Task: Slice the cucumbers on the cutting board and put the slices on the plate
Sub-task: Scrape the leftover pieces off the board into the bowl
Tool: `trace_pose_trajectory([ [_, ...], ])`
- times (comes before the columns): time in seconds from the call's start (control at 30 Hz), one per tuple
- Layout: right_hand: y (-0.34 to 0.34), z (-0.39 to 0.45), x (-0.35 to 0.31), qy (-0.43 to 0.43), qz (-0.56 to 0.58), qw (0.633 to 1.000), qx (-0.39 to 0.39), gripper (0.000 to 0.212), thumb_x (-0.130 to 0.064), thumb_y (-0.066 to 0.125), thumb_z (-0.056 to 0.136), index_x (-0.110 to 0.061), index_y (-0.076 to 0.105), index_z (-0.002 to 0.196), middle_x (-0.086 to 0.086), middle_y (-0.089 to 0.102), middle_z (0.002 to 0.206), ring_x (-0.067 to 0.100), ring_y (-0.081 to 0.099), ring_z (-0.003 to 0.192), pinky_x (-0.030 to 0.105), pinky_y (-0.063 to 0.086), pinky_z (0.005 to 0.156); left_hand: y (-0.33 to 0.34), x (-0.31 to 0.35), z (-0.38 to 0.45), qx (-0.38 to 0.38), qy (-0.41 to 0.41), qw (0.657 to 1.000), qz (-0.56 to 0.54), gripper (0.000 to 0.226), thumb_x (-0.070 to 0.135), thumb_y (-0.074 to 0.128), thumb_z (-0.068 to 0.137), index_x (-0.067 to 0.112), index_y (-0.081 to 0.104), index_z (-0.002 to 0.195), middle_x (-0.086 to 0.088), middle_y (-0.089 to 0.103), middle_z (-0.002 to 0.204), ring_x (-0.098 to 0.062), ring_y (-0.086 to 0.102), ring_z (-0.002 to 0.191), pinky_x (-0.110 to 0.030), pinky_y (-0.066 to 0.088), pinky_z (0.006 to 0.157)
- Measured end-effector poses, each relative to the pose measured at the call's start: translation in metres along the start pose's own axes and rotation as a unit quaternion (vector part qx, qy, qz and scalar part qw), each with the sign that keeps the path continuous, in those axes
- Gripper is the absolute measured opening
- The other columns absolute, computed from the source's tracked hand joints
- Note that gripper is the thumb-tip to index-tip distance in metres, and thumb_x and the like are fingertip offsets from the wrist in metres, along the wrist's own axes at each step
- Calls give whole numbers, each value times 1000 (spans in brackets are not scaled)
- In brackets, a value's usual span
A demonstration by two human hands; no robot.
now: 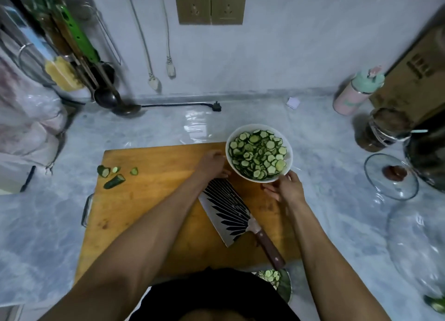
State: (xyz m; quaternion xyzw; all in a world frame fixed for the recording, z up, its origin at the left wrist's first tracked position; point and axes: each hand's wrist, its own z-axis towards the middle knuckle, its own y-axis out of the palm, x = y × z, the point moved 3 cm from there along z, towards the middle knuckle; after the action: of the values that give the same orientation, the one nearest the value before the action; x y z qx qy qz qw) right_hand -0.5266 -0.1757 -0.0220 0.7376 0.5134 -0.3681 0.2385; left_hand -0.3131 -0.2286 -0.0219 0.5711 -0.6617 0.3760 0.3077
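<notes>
Step in hand, as judged: slicing looks finished; the plate is being handled at the far right corner of the board, either steadied or about to be carried off.

Round white ceramic plate (289, 162), heaped with thin green-rimmed cucumber slices (258, 154), sits over the far right edge of the rectangular orange-brown wooden cutting board (149, 200), partly over the grey marbled counter (337, 200).

Left hand (213, 162) at the plate's left rim, fingers curled against it; whether they grip the rim or only touch it cannot be told. Right hand (286, 188) at the near right rim, thumb up on the edge, fingers spread and seemingly under the plate.

Broad steel cleaver with dark striped blade and reddish-brown wooden handle (231, 214) lies flat on the board, near right, untouched.

Dark green cucumber end pieces (112, 176) lie scattered at the board's far left, well apart from the plate.

Next move calls for a level lift with both hands, since the heap stands close to the rim and slices could slide off. Ends likely to be discarded.
</notes>
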Motion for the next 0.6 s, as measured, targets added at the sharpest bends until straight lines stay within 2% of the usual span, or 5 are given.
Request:
trace_pose_trajectory([
  [0.07,-3,9,-1,-8,3,1000,7,27,-14,53,100,-17,52,127,5,70,102,27,75,79,33,62,57,16,0,7,-26,-15,1000,-9,25,17,50,98,14,58,122,-9,70,104,-21,69,81,-30,60,62],
  [0.17,-8,18,-5,-50,-49,997,28,26,-7,60,89,-19,66,111,6,73,102,25,73,85,44,62,76,25,-6,13,-17,-7,999,-40,32,17,56,97,19,58,128,-8,67,117,-21,69,94,-27,58,61],
  [0.33,-1,23,-29,-96,-58,994,3,21,-3,55,93,-11,66,108,-3,70,95,-3,65,67,15,52,55,19,16,29,65,21,995,-69,30,8,56,96,11,60,126,-13,69,110,-17,71,77,-29,59,57],
  [0.43,10,40,-58,-121,-62,991,-4,21,-10,58,94,-6,68,113,8,72,105,7,68,77,18,54,58,14,43,48,93,0,988,-125,28,4,54,96,12,58,123,-14,69,97,-22,71,70,-31,60,55],
  [0.6,15,53,-82,-60,22,998,-23,12,-10,55,100,-2,56,108,20,67,93,26,70,73,28,60,63,16,66,95,112,-35,980,-161,27,-4,49,91,6,62,113,-18,70,97,-30,73,68,-42,61,60],
])
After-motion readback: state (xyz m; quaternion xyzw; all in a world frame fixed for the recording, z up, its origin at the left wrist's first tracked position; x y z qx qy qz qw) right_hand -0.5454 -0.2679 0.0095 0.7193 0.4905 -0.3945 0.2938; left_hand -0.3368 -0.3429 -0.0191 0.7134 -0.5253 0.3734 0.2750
